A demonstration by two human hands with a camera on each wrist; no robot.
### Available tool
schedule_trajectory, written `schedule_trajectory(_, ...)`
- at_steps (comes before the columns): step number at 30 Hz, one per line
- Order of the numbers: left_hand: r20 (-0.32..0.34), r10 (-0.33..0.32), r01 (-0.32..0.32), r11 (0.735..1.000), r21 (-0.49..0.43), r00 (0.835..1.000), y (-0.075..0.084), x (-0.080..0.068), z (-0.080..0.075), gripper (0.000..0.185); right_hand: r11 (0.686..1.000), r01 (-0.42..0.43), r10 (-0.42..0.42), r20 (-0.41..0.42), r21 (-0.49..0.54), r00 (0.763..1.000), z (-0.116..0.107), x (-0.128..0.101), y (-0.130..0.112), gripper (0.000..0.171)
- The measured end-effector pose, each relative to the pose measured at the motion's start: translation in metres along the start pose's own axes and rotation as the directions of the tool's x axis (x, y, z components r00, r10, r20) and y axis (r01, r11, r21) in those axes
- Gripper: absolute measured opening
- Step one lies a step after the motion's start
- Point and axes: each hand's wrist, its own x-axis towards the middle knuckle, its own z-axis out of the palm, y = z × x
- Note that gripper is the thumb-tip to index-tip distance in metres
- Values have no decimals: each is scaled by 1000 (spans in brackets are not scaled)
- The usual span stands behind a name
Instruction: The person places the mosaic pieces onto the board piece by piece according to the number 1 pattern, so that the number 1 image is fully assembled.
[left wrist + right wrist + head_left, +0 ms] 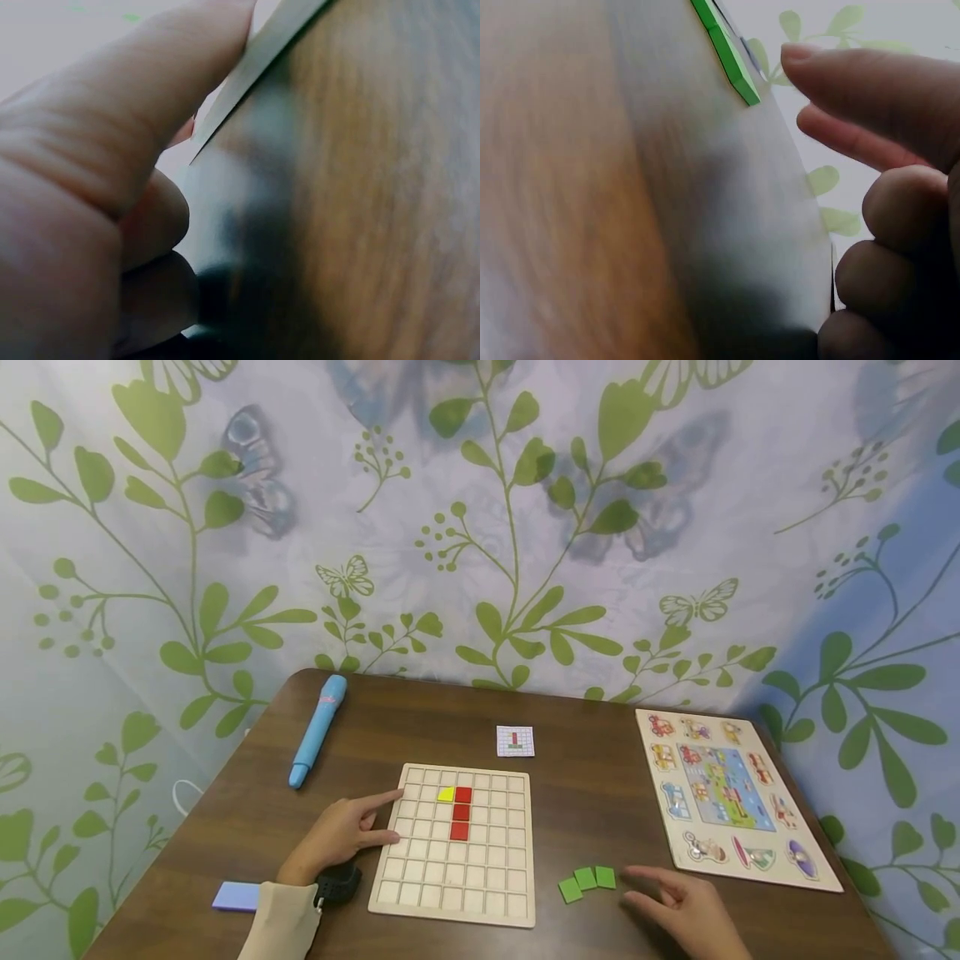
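Observation:
A pale wooden grid board [420, 869] lies on the brown table. Three red square tiles [461, 812] form a column in its cells, with a yellow tile [447, 794] left of the top one. At the board's left edge, my left hand [330, 835] touches the rim with straight index finger and thumb; its other fingers are curled under. Right of the board lie three green square tiles [585, 881] in a slanting row. Just beside them is my right hand [686, 906], thumb and index finger apart, holding nothing. In the right wrist view, green tiles [731, 64] appear beyond the fingertips.
Behind the board lies a small card [515, 741] printed with a grid and coloured squares. A light blue microphone-shaped stick [318, 731] is at the back left. A wooden picture puzzle [656, 777] occupies the right side. Near the left forearm sits a flat bluish-purple block [236, 897].

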Motion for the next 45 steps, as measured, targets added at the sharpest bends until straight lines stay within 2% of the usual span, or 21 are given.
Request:
schedule_trajectory(3, 0, 0, 0, 1000, 6, 1000, 0, 1, 0, 69, 999, 2, -1, 13, -41, 1000, 2, 2, 0, 34)
schedule_trajectory(7, -1, 2, -2, 1000, 17, 1000, 1, 2, -1, 68, 996, -40, 43, 43, -75, 998, 3, 4, -2, 39)
schedule_trajectory(19, 9, -1, 1, 1000, 0, 1000, -2, -1, 3, 69, 988, -86, 97, 84, -130, 992, 8, 3, -8, 41)
schedule_trajectory(26, 1, -2, 2, 1000, -25, 1000, 0, -1, 1, 68, 984, -82, 94, 67, -161, 993, 9, 5, -10, 36)
schedule_trajectory(36, 6, -20, 20, 1000, 4, 1000, 1, -1, 1, 69, 985, -65, 81, 98, -158, 992, 13, 6, -16, 44)
schedule_trajectory(45, -1, -11, 11, 1000, 5, 1000, 3, 0, -1, 68, 988, -53, 65, 78, -148, 995, 14, 6, -17, 32)
